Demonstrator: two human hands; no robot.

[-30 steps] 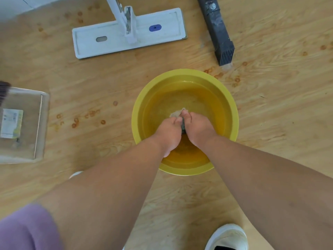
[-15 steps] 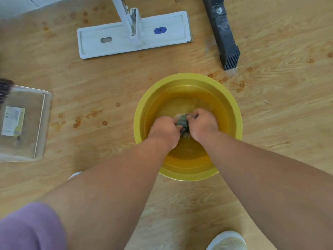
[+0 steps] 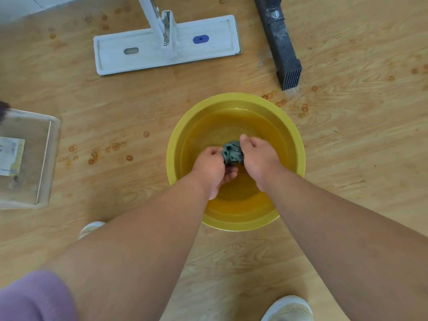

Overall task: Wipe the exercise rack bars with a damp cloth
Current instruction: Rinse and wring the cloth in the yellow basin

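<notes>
Wringing is judged to be the step in hand. A bunched grey-green cloth (image 3: 232, 152) is held between both hands over the yellow basin (image 3: 292, 135), which stands on the wooden floor (image 3: 139, 107) and holds shallow water. The left hand (image 3: 212, 166) is curled round the cloth's near-left end; the right hand (image 3: 259, 158) is clenched on its right side, thumb raised toward the far rim. Whether the cloth touches the water cannot be told.

Progress is judged early: the cloth is wetted, but no bar is being wiped. A black rack foot (image 3: 281, 42) lies beyond the basin, well apart from the hands; dusty marks are seen on it. A white flat mop head (image 3: 166, 45) lies to its left, a clear dustpan (image 3: 25, 158) at the left edge.

Left to do: the squeeze is to be finished, the cloth carried to the rack, the bars wiped.
</notes>
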